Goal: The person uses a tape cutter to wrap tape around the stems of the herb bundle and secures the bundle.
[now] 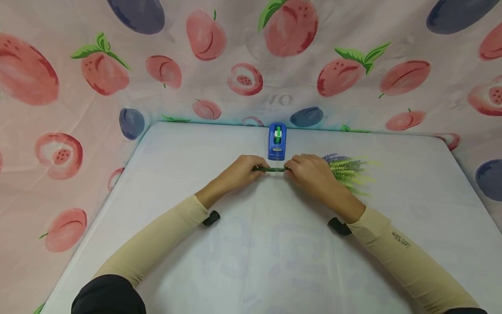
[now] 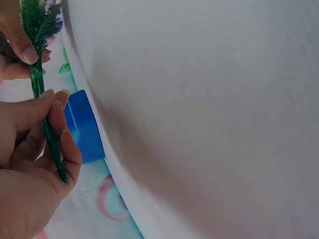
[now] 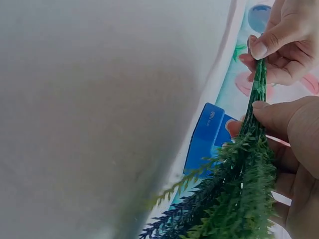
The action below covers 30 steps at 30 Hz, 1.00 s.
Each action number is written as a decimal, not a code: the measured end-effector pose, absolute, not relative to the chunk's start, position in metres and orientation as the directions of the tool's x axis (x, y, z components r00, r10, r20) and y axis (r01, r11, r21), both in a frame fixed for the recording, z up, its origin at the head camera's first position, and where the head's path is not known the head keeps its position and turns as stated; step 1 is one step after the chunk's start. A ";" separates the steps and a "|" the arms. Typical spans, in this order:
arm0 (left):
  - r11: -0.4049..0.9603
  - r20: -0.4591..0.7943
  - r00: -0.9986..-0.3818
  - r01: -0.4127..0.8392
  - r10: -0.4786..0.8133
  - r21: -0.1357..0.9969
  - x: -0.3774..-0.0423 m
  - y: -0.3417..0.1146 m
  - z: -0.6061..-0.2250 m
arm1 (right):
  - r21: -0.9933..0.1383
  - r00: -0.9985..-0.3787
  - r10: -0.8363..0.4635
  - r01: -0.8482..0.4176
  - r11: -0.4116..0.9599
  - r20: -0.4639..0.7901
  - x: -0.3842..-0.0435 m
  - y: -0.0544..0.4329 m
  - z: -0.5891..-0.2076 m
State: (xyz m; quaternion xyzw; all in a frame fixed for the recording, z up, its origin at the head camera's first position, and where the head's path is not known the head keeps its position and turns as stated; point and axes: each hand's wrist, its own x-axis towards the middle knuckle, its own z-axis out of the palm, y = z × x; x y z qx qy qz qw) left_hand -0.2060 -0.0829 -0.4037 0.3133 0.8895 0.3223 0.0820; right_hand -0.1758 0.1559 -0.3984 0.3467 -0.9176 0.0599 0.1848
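Note:
A bunch of artificial flowers (image 1: 347, 171) with green, yellow and purple sprigs lies sideways, its bundled green stems (image 1: 276, 169) held between both hands. At the stem end, my left hand (image 1: 248, 169) pinches the stems between thumb and fingers; the left wrist view shows the stem tips (image 2: 62, 174) against its curled fingers. My right hand (image 1: 311, 172) grips the stems just below the leafy heads (image 3: 234, 194), thumb on top. A shiny band, apparently clear tape (image 3: 258, 85), shows on the stems between the hands. Just beyond them stands a blue tape dispenser (image 1: 277, 141) with a green-cored roll.
The white-covered table (image 1: 251, 244) reaches back to a fruit-patterned cloth (image 1: 243, 52), which also hangs at both sides. Small black devices (image 1: 211, 218) sit at the wrists, below the beige sleeves (image 1: 157, 240).

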 end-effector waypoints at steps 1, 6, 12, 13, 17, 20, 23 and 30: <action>0.594 0.059 -0.792 0.502 0.607 0.628 -0.206 -0.083 -0.404 | 0.017 -0.694 -0.613 -0.657 0.754 0.379 -0.176 0.156 -0.398; 0.581 0.085 -0.787 0.518 0.611 0.628 -0.208 -0.085 -0.407 | 0.018 -0.710 -0.607 -0.644 0.765 0.357 -0.180 0.154 -0.397; 0.569 0.095 -0.767 0.547 0.635 0.614 -0.210 -0.087 -0.407 | 0.011 -0.717 -0.607 -0.643 0.766 0.342 -0.181 0.153 -0.396; 0.569 0.091 -0.766 0.546 0.637 0.614 -0.209 -0.087 -0.406 | 0.011 -0.716 -0.609 -0.645 0.764 0.342 -0.181 0.152 -0.396; 0.565 0.089 -0.756 0.556 0.649 0.610 -0.210 -0.088 -0.405 | 0.026 -0.715 -0.613 -0.644 0.765 0.336 -0.182 0.151 -0.396; 0.560 0.088 -0.752 0.558 0.653 0.613 -0.211 -0.087 -0.405 | 0.054 -0.717 -0.612 -0.634 0.771 0.334 -0.183 0.151 -0.396; 0.557 0.089 -0.751 0.557 0.654 0.616 -0.211 -0.087 -0.405 | 0.083 -0.715 -0.612 -0.625 0.776 0.338 -0.184 0.150 -0.397; 0.575 0.073 -0.756 0.553 0.650 0.602 -0.212 -0.087 -0.403 | 0.113 -0.706 -0.621 -0.625 0.773 0.342 -0.185 0.150 -0.397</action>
